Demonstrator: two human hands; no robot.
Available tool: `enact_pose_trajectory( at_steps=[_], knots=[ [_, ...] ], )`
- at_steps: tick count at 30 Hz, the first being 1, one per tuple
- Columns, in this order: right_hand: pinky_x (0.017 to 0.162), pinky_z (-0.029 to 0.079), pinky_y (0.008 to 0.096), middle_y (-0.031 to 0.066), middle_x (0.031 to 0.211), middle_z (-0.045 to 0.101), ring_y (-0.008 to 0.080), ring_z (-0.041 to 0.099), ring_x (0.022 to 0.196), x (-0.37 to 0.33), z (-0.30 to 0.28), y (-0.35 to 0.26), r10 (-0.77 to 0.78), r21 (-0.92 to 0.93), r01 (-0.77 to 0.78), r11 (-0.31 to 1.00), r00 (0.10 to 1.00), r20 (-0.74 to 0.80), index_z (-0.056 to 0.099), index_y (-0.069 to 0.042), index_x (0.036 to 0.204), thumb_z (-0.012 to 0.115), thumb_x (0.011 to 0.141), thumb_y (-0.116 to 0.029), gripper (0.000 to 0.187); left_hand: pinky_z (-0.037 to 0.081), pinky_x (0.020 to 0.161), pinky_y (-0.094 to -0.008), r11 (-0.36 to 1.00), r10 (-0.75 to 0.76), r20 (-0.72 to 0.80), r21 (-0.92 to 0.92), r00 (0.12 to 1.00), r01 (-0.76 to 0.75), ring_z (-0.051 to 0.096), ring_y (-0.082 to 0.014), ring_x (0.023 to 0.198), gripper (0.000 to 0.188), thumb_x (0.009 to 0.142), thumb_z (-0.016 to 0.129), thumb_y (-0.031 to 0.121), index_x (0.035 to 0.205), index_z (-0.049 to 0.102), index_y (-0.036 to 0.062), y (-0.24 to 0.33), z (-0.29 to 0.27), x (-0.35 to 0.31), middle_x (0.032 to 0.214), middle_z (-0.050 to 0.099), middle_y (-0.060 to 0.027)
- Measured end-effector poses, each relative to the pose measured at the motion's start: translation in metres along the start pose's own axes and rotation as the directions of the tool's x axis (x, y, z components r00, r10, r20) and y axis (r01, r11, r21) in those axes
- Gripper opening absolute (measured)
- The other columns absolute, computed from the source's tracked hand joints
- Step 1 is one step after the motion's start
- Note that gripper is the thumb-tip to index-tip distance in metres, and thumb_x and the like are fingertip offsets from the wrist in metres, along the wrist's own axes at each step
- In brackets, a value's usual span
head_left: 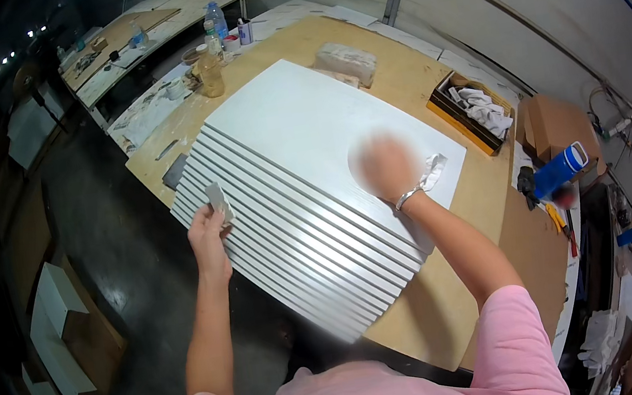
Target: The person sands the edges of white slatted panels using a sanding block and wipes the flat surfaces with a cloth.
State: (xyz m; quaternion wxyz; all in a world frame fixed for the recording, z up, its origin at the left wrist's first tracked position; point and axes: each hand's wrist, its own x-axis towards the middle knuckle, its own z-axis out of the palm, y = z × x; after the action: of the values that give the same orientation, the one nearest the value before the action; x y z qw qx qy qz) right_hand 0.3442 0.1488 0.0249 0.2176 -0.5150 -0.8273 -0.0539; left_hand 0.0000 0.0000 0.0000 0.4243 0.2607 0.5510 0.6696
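A large white panel [296,111] lies flat before me, its far part smooth and its near part cut with parallel grooves. My left hand [209,233] is closed around a small flat pale grey piece [217,199], held above the left side of the grooves; its exact kind does not show. My right hand [387,165] is over the smooth part, smeared by motion, so its fingers and anything under them cannot be made out. A crumpled white rag or paper [433,171] sits beside my right wrist, which wears a silver bracelet [410,197].
The panel rests on a wooden table [294,39]. Behind it lie a clear plastic-wrapped block [346,62] and bottles [211,75]. To the right are a box of white rags [479,110], a cardboard box [560,123], a blue bottle [559,171] and yellow-handled pliers [555,217].
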Motion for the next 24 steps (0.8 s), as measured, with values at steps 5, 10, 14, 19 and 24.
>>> enact_pose_trajectory(
  at_steps=[5,10,14,19,24],
  knots=[
    [0.087,0.049,0.0454,0.0205,0.115,0.063,0.0374,0.060,0.097,0.005,-0.014,-0.005,0.022,-0.024,-0.021,0.999,1.000,0.019,0.068,-0.005,0.098,0.073,0.079,-0.029,0.031,0.050,0.076,-0.0282,0.826,0.420,0.015,0.407,0.907,-0.389,0.063,-0.0118,0.086,0.025,0.091,0.068,0.005,0.115,0.064,-0.0027,-0.004,0.028,0.077,0.101,0.067,-0.0054],
    [0.085,0.049,0.0459,0.0207,0.113,0.063,0.0368,0.060,0.097,0.004,-0.011,-0.010,0.029,-0.025,-0.030,0.999,0.998,-0.048,0.068,-0.005,0.098,0.073,0.077,-0.026,0.030,0.050,0.077,-0.0392,0.523,0.609,0.167,0.650,0.775,-0.551,0.061,-0.0280,0.087,0.028,0.082,0.075,0.009,0.108,0.067,0.0043,-0.006,0.049,0.101,0.095,0.062,-0.0096],
    [0.083,0.049,0.0462,0.0205,0.111,0.063,0.0372,0.060,0.096,0.004,-0.012,-0.011,0.031,-0.029,-0.032,0.999,0.998,-0.052,0.067,-0.004,0.099,0.073,0.076,-0.024,0.031,0.050,0.077,-0.0425,0.392,0.663,0.260,0.679,0.702,-0.621,0.061,-0.0331,0.090,0.026,0.081,0.075,0.009,0.105,0.066,0.0057,-0.006,0.049,0.123,0.095,0.062,-0.0117],
    [0.082,0.049,0.0464,0.0200,0.108,0.062,0.0379,0.059,0.095,0.003,-0.010,-0.011,-0.010,-0.019,0.009,1.000,0.997,-0.072,0.066,-0.004,0.101,0.072,0.076,-0.023,0.032,0.051,0.076,-0.0422,0.477,0.618,0.065,0.761,0.784,-0.439,0.065,-0.0322,0.087,0.021,0.085,0.073,0.017,0.103,0.068,0.0070,-0.004,0.018,0.196,0.096,0.065,-0.0112],
    [0.080,0.049,0.0466,0.0208,0.110,0.062,0.0380,0.059,0.095,0.005,-0.013,-0.011,-0.015,-0.013,0.014,1.000,0.998,-0.069,0.066,-0.005,0.103,0.072,0.076,-0.023,0.033,0.051,0.075,-0.0398,0.502,0.651,-0.047,0.775,0.758,-0.384,0.067,-0.0293,0.085,0.022,0.085,0.075,0.019,0.102,0.070,0.0062,0.009,-0.007,0.244,0.096,0.066,-0.0109]
  ],
)
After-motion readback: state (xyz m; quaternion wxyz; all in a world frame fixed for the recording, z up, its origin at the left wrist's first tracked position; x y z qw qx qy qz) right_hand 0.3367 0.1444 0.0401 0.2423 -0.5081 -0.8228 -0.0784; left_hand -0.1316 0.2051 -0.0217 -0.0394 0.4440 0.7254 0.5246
